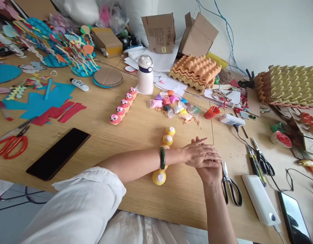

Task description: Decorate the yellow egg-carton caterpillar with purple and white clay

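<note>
My left hand (202, 154), a dark green bangle on its wrist, lies flat with fingers stretched across my right hand (210, 173). The right hand is underneath, palm turned up, its fingertips showing past the left. Whether anything sits between the palms is hidden. Below my left forearm runs a row of yellow-painted egg-carton bumps (159, 177) with pale pink dabs on top; the forearm covers its middle. Farther left stands a similar pink-red row (120, 110) with small faces. Small bags of coloured modelling clay (173, 103) are heaped beyond my hands.
Black-handled scissors (231, 188) lie close to my right wrist, beside a white power bank (261, 200). A black phone (58, 154) and red-handled scissors (13, 144) are at left. Egg trays (194, 72), a white bottle (145, 76) and a red cup (211, 113) stand farther back.
</note>
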A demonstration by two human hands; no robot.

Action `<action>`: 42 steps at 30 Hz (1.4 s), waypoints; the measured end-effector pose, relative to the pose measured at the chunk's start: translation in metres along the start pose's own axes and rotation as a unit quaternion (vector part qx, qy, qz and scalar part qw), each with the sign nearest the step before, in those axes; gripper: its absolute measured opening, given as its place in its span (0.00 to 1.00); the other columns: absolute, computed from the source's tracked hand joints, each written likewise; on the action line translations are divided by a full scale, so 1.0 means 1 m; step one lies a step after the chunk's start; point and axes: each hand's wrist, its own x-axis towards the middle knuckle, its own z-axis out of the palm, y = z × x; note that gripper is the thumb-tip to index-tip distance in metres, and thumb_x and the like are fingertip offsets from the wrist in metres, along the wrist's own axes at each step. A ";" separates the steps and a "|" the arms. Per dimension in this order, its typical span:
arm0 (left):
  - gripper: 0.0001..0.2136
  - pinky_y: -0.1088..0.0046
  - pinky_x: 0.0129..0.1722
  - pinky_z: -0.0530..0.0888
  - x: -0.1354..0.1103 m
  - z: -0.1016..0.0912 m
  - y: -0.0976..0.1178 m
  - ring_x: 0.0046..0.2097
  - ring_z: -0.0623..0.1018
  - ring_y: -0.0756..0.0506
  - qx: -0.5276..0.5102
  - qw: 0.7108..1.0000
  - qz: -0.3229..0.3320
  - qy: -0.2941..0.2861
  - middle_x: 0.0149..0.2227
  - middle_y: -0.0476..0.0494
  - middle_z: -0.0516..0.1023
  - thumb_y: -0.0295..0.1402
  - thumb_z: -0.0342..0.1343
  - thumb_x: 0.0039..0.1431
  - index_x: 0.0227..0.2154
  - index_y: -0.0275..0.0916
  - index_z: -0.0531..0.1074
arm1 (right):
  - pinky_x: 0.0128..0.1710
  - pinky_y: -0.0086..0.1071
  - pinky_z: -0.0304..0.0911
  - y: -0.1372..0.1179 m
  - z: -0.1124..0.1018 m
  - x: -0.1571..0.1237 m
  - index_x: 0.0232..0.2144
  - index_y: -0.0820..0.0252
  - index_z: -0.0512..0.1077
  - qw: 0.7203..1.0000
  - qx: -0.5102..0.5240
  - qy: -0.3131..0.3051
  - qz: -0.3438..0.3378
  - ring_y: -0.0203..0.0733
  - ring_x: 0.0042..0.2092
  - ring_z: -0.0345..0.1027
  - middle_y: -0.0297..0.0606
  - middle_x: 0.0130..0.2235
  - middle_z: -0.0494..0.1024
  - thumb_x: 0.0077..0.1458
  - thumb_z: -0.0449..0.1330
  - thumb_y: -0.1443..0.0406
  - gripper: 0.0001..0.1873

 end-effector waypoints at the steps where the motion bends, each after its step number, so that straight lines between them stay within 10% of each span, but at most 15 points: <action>1: 0.15 0.55 0.76 0.61 0.001 -0.001 -0.008 0.69 0.75 0.42 0.010 1.000 0.010 -0.021 0.62 0.48 0.82 0.44 0.61 0.71 0.56 0.51 0.82 | 0.60 0.58 0.76 -0.003 -0.014 0.003 0.40 0.51 0.79 0.999 0.021 -0.016 0.022 0.48 0.60 0.78 0.46 0.46 0.83 0.72 0.44 0.52 0.25; 7: 0.15 0.49 0.71 0.65 -0.006 -0.023 -0.047 0.54 0.82 0.39 0.064 0.997 -0.023 -0.043 0.47 0.36 0.87 0.30 0.52 0.73 0.52 0.36 0.82 | 0.53 0.43 0.82 0.004 -0.043 0.027 0.39 0.57 0.79 0.965 0.188 0.035 0.178 0.44 0.47 0.81 0.45 0.44 0.84 0.56 0.58 0.67 0.11; 14: 0.26 0.52 0.72 0.68 -0.025 -0.054 -0.093 0.63 0.76 0.37 0.083 0.981 -0.119 0.130 0.60 0.36 0.80 0.20 0.54 0.62 0.62 0.37 0.76 | 0.37 0.36 0.79 0.013 -0.013 0.026 0.36 0.58 0.79 0.999 0.047 0.011 -0.011 0.36 0.32 0.75 0.38 0.39 0.83 0.47 0.68 0.61 0.12; 24: 0.26 0.48 0.78 0.59 -0.056 -0.088 -0.176 0.73 0.66 0.32 0.088 0.917 -0.283 0.268 0.65 0.32 0.72 0.20 0.56 0.59 0.60 0.35 0.75 | 0.32 0.34 0.71 0.043 0.008 0.017 0.37 0.60 0.77 0.992 -0.074 -0.013 -0.100 0.35 0.29 0.70 0.39 0.38 0.82 0.52 0.63 0.57 0.14; 42: 0.27 0.49 0.80 0.55 -0.043 -0.090 -0.212 0.76 0.62 0.31 0.071 0.887 -0.349 0.294 0.68 0.31 0.71 0.19 0.58 0.59 0.62 0.34 0.72 | 0.32 0.34 0.70 0.046 0.006 0.020 0.37 0.59 0.78 0.986 -0.121 -0.020 -0.117 0.36 0.30 0.70 0.39 0.37 0.82 0.56 0.62 0.55 0.14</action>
